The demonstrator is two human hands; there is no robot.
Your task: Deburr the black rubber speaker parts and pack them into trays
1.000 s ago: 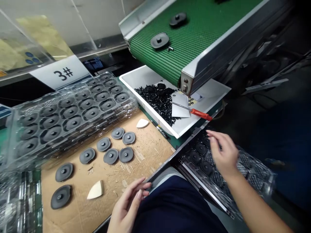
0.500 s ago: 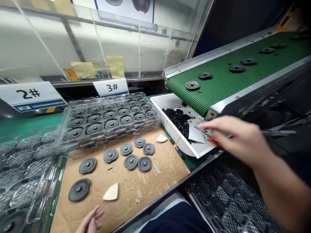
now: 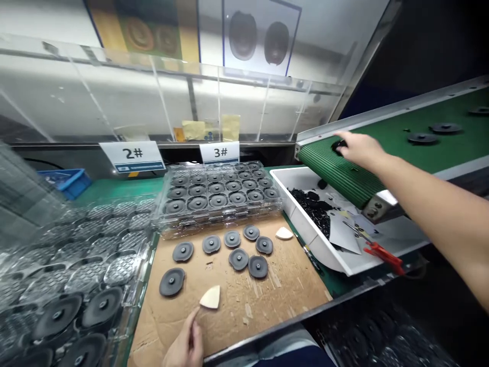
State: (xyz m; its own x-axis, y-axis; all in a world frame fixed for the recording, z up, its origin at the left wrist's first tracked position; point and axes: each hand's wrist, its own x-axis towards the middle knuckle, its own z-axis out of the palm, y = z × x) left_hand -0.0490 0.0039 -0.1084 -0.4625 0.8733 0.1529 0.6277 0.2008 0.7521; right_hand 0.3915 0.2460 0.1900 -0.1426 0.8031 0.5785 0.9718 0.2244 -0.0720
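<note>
My right hand (image 3: 361, 149) is at the lower end of the green conveyor belt (image 3: 321, 158), its fingers closed around the edge of a dark disc (image 3: 338, 147), which they partly hide. Low on the cardboard sheet (image 3: 225, 331), my left hand (image 3: 187, 341) has its index finger stretched out, thumb apart, and holds nothing. The fingertip is at the corner of an off-white wedge-shaped pad (image 3: 211, 297); whether they touch I cannot tell. Several grey discs with a central stud, such as one disc (image 3: 171, 282), lie on the cardboard. A red-handled tool (image 3: 384, 255) rests across the white bin's edge.
A clear blister tray (image 3: 217, 219) filled with discs stands behind the cardboard, and more clear trays (image 3: 95, 244) are at left. The white bin (image 3: 313, 239) holds small black scraps (image 3: 313, 206). A second pad (image 3: 283, 233) and a thin pen-like tool (image 3: 311, 256) lie nearby.
My right hand has let go of the red-handled tool at the bin and moved up to the belt, onto a disc. My left hand has come closer to the wedge pad. The view has turned.
</note>
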